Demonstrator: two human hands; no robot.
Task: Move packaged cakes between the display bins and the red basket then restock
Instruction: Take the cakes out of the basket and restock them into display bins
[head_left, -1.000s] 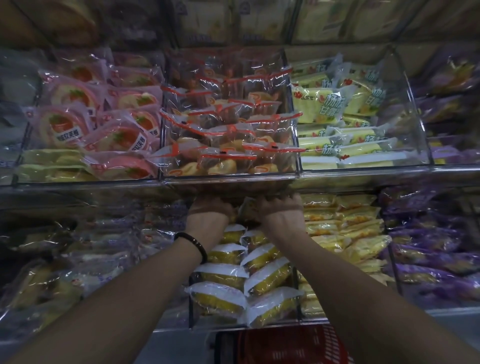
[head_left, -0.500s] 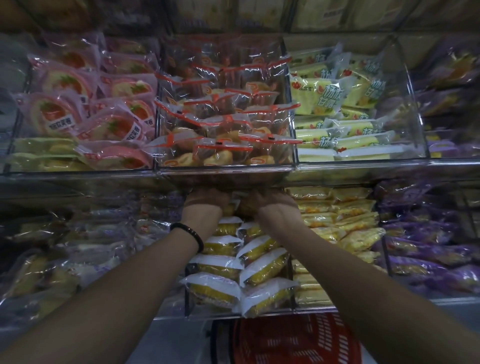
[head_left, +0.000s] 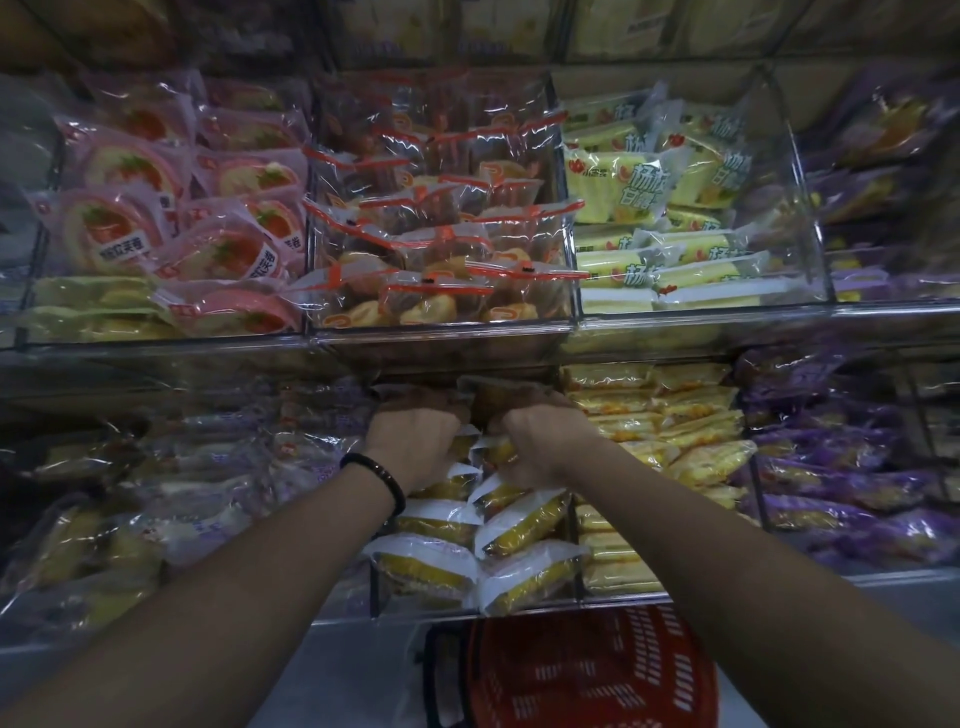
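White-and-yellow packaged cakes (head_left: 524, 525) fill the lower middle display bin (head_left: 375, 597). Both my hands reach deep into this bin, just under the upper shelf's edge. My left hand (head_left: 415, 441), with a dark bracelet on its wrist, is curled around packs at the back, and its fingertips are hidden. My right hand (head_left: 545, 441) is closed on a pack whose white wrapper shows at its thumb. The red basket (head_left: 587, 670) sits below the bin, between my forearms.
The upper shelf holds bins of pink roll cakes (head_left: 171, 239), clear orange-striped packs (head_left: 441, 244) and yellow-green packs (head_left: 670, 208). Yellow packs (head_left: 670, 421) and purple packs (head_left: 841, 467) lie right of my hands, pale packs (head_left: 208, 478) to the left.
Both hands have drawn back slightly from under the upper shelf, so more of them shows. The view has shifted a little downward and the basket shows more.
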